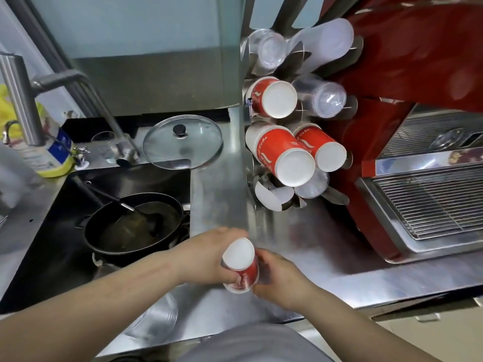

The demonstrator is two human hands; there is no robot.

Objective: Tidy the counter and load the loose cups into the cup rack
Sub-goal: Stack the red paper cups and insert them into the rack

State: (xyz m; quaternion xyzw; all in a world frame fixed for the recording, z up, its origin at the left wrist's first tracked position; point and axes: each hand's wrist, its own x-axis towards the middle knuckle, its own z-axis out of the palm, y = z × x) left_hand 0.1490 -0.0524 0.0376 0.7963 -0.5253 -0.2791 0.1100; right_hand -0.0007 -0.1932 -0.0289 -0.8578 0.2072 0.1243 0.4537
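A small stack of red-and-white paper cups (241,265) is held base-up above the steel counter, gripped between my left hand (206,257) and my right hand (279,278). The steel cup rack (337,197) stands upright beyond, its slots facing me. Stacks of red paper cups (277,152) fill three slots and clear plastic cups (326,97) fill others. The lowest left slot (274,198) shows only a white rim deep inside.
A sink (52,231) on the left holds a black pan (136,226) with a ladle. A glass lid (183,142) leans behind it by the tap (23,95). A red machine with a wire drip tray (428,202) stands right. A clear bowl (156,317) sits near the front edge.
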